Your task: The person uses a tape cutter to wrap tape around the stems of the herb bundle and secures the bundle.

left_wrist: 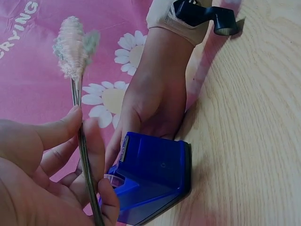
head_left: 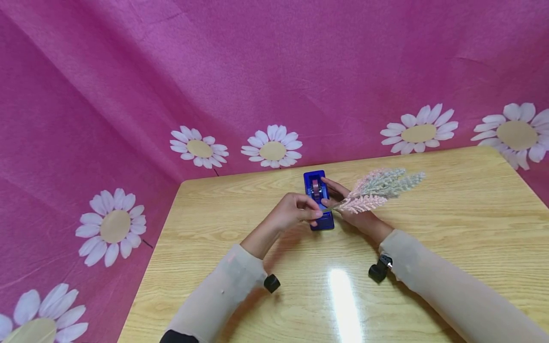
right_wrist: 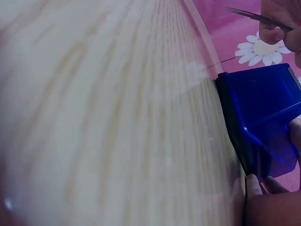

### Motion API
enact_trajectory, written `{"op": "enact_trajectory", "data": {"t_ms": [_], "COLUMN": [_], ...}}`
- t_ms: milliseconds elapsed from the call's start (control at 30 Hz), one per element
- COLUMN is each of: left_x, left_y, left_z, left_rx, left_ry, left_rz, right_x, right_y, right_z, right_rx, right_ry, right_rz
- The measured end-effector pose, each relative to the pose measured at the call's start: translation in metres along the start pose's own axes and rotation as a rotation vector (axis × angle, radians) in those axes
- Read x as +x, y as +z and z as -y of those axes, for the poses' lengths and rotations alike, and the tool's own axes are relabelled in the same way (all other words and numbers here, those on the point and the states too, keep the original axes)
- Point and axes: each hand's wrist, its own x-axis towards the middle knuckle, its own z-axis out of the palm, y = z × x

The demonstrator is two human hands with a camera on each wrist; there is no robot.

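Note:
My left hand (head_left: 302, 209) pinches the thin green stems (left_wrist: 83, 155) of a small bunch of artificial flower sprigs (head_left: 377, 189). Their fluffy pink and pale grey-green heads point to the right in the head view, passing over my right hand (head_left: 353, 214). A blue tape dispenser (left_wrist: 153, 165) with a dark base stands on the wooden table, below the left hand's fingertips. The right hand holds it from the right side, fingers (right_wrist: 254, 186) against its end near the base. A roll of tape (head_left: 316, 188) sits in the dispenser, partly hidden by fingers in the left wrist view.
The light wooden table (head_left: 223, 209) ends close beyond the dispenser, where a pink cloth (head_left: 300, 71) with daisy prints hangs. Black camera mounts (head_left: 379, 269) stick out from both sleeved wrists.

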Motion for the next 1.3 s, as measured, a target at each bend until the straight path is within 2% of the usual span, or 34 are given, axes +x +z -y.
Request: {"op": "enact_trajectory", "data": {"t_ms": [100,200,367,433,600,867,1033,1167,1300], "left_x": [0.0,0.001,0.002,0.002,0.001,-0.003,-0.004,-0.004,-0.003], "left_y": [-0.001,-0.001,-0.001,-0.001,-0.001,-0.007,-0.009,-0.008,-0.008], "left_z": [0.0,-0.001,-0.001,-0.001,-0.001,-0.002,0.0,0.001,0.004], "left_rx": [0.019,0.022,0.012,0.01,-0.002,-0.027,-0.084,-0.095,-0.078], "left_ry": [0.01,0.008,0.0,0.006,0.006,-0.066,-0.107,-0.096,-0.063], "left_rz": [0.0,-0.003,-0.014,-0.023,-0.048,-0.052,-0.046,-0.046,-0.048], "right_x": [0.001,0.0,-0.006,-0.008,-0.008,-0.005,-0.001,0.0,-0.003], "right_y": [0.0,-0.001,-0.002,0.0,0.002,0.0,-0.002,-0.002,0.002], "right_z": [-0.001,0.001,0.027,0.036,0.042,0.038,0.018,0.006,0.012], "right_rx": [-0.014,-0.045,-0.067,-0.052,-0.023,-0.083,-0.113,-0.177,-0.204], "right_ry": [-0.011,0.042,0.125,0.122,0.117,0.171,0.181,0.155,0.143], "right_rz": [0.001,0.021,0.069,0.067,0.057,0.042,0.009,-0.02,-0.055]}}
